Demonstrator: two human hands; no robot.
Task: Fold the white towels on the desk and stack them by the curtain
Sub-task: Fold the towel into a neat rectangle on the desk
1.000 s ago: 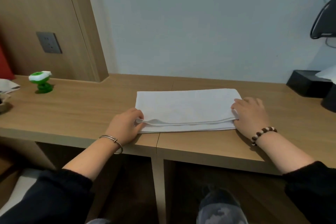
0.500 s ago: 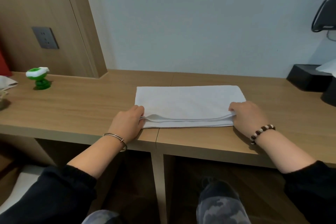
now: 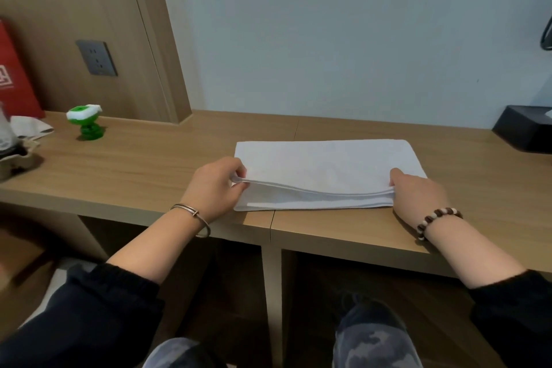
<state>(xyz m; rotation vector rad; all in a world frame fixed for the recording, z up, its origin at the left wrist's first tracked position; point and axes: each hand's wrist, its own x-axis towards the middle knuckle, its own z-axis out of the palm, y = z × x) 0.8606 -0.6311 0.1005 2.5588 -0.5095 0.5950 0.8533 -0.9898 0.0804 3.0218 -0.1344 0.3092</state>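
Note:
A white towel, folded into a long rectangle, lies on the wooden desk in front of me. My left hand pinches the near left corner of its upper layers and holds it a little off the desk. My right hand pinches the near right corner of the same layers. The hemmed near edge hangs stretched between both hands, above a lower layer that still lies flat. No curtain is in view.
A green and white toy stands at the left. Further left are a red bag, white paper and a cardboard cup tray. A black box sits at the far right. A wall socket is on the wood panel.
Both hands have gone from resting at the towel's near corners to pinching them, and the near edge has risen off the desk. The view has shifted to the left.

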